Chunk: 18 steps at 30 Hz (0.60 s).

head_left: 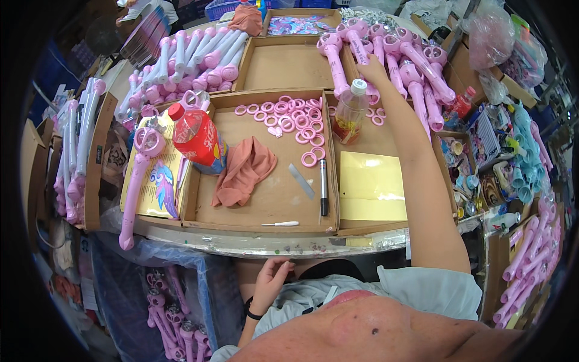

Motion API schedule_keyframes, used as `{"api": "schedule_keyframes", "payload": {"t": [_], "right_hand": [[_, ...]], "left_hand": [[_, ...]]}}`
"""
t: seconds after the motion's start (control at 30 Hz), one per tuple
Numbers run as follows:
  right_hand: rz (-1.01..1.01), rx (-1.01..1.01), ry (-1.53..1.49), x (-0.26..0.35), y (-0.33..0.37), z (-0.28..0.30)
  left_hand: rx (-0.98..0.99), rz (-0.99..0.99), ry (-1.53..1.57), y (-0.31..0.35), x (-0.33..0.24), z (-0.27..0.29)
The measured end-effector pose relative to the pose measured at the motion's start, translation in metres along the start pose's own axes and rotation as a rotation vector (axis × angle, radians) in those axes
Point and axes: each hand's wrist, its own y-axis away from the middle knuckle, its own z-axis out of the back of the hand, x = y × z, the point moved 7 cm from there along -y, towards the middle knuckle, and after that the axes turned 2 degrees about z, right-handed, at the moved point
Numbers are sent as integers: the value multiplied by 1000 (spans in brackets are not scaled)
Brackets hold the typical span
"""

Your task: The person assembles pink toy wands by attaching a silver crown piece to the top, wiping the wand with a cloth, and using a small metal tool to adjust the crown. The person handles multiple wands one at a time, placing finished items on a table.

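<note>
My right arm stretches across the table to the far pile of pink toy wands (412,84). There my right hand (372,70) closes around a pink toy wand (357,48); its fingers are partly hidden. Below the table's front edge, near my lap, my left hand (273,282) has loosely bent fingers and nothing visible in it. Beneath my right arm a yellow sheet (371,186) lies in a cardboard tray. Pink rings (289,114) are scattered in the middle tray (253,218). A single pink wand (139,181) rests over the yellow card at the left.
A red-labelled bottle (199,140), an orange cloth (244,172), a marker (324,188) and a small white-handled screwdriver (281,224) are in the middle tray. A white-capped bottle (350,114) stands beside my right forearm. White-and-pink wands (199,57) pile up at far left. A blue-lined bin (208,289) holds wands.
</note>
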Motion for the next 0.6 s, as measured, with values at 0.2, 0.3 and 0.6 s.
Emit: {"api": "schedule_keyframes", "payload": {"t": [0.2,0.3,0.6], "right_hand": [[125,-104,277,6,29,-1],[322,-263,105,-2,75,20],[326,421,246,-86,206,31]], "left_hand": [[-28,-29,-7,11,-2,2],[-51,-37,-27,17,-1,7],[29,-60,-61,33,-3,1]]}}
